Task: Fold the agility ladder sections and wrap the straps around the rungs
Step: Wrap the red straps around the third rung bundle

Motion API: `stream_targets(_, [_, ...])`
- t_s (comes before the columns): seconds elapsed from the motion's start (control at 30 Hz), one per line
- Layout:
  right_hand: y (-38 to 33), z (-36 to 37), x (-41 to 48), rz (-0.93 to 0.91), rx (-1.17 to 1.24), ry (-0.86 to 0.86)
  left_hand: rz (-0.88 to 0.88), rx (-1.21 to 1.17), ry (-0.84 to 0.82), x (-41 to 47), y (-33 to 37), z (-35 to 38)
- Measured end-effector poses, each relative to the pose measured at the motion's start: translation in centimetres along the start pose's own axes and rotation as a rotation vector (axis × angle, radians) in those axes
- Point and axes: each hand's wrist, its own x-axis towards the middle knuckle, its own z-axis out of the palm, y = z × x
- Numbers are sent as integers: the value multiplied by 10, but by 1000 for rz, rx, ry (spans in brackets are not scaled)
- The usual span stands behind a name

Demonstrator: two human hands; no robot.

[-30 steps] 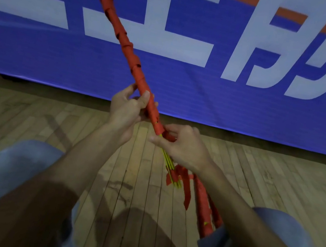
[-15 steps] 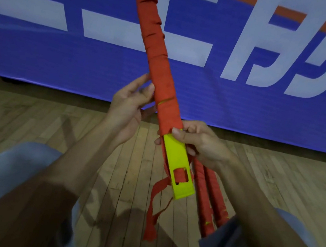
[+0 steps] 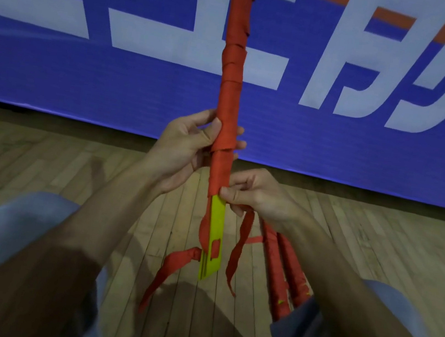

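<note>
Nearest me, the person's knees [image 3: 13, 223] framed the wooden floor [image 3: 42, 170], so they looked seated with the work raised between their legs. Against the right thigh leaned two finished bundles [image 3: 284, 270], already wound in red and parked out of the way, I judged. Just above, loose red strap ends [image 3: 238, 245] dangled from the bare yellow rungs [image 3: 215, 239], whose lower end stuck out unwrapped; a knotted tail hung off its left side. That slack seemed to be what remained to wind. The right hand [image 3: 262, 200] was pinched shut on the strap at the lowest edge of the red winding, probably to keep the last turn from slipping. Higher up, the left hand [image 3: 187, 145] was clenched around the wrapped bundle [image 3: 231, 83], thumb in front and fingers behind, holding it nearly upright so the strap could pass round it freely. The bundle ran up out of view, with a blue banner [image 3: 112, 88] behind it.
</note>
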Motion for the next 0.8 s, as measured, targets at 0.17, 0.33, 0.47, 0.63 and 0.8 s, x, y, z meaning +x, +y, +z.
stream_targets(0.17, [-2,6,3,90,-64,280,49,170,229,8,-7,-5])
stream_targets(0.33, [-2,20,4,68,-281,219,93,291,381,10,-12,-7])
stream_targets(0.47, [-6,22,2,53,-247,75,101,354,480,10,-12,-7])
stream_targets(0.63, [5,30,5,-7,-304,146,58,344,531,10,-15,-6])
stream_targets(0.8, [2,17,5,-13,-270,176,63,307,470,9,-10,-10])
